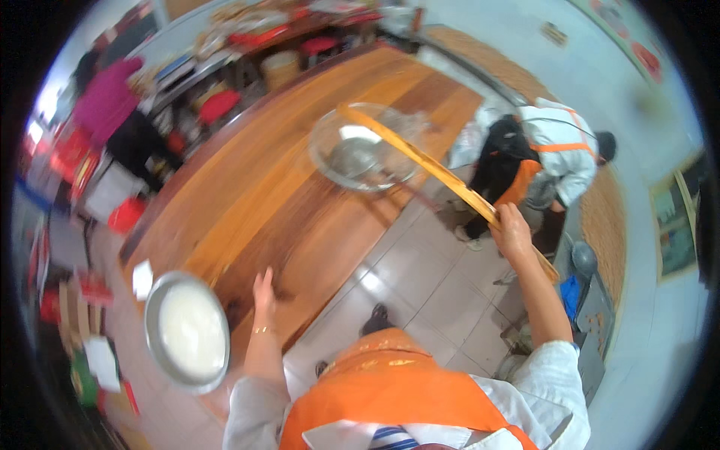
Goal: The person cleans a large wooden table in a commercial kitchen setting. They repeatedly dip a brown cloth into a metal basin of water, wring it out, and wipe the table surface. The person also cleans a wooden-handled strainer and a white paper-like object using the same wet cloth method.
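Observation:
My right hand [513, 233] is closed around a long yellow wooden stick [427, 163]. The stick slants up and left, its far end over a wide transparent basin [320, 149] on the wooden table [270, 197]. Something greyish and shiny sits in that basin, too blurred to name. My left hand [264, 292] holds nothing, its fingers apart, at the near part of the table. To its left, at the table's end, stands a metal basin [151, 332] with a smooth white mass [192, 332], either dough or batter.
A person in a white top [562, 135] bends down beyond the table's right side. Another person, in a purple top [109, 101], stands at the far left. Red stools [219, 106] and a cluttered side table [264, 36] line the back. A tiled floor [427, 292] lies to the right.

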The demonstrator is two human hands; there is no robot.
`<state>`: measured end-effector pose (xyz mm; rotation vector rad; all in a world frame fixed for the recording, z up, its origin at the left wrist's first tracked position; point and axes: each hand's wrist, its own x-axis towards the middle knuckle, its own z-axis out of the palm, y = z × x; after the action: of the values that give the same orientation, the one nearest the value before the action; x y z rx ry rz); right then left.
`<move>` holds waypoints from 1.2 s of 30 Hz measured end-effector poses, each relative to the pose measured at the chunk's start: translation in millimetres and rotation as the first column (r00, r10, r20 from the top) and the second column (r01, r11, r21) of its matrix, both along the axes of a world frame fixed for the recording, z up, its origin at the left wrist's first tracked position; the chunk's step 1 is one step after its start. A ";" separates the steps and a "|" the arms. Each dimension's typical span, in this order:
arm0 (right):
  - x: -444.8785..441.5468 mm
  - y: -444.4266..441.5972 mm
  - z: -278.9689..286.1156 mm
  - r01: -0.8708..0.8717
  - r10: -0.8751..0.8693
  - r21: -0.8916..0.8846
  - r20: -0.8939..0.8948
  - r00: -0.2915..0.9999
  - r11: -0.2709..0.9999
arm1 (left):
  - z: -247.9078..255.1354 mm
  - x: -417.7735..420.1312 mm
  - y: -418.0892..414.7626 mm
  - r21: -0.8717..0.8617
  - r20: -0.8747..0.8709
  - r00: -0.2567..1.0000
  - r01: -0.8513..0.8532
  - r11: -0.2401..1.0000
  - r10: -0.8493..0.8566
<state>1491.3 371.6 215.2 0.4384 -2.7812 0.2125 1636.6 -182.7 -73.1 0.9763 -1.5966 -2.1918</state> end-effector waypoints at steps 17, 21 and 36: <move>237.8 -329.6 -40.2 -0.624 0.553 0.014 0.449 0.702 0.781 | 138.2 320.9 0.6 0.608 -0.221 0.931 -0.101 0.787 0.291; 246.7 -368.1 -64.4 -0.655 0.567 0.054 0.451 0.689 0.753 | 135.9 371.8 -3.5 0.626 -0.218 0.896 -0.176 0.759 0.387; 222.6 -371.8 -140.5 -0.603 0.467 0.005 0.628 0.623 0.798 | 148.7 452.2 9.6 0.610 -0.231 0.808 -0.314 0.727 0.543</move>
<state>1713.9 -0.2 74.8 1.5300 -3.1980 0.2064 2088.8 -173.0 75.6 0.8442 -0.4727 -2.3163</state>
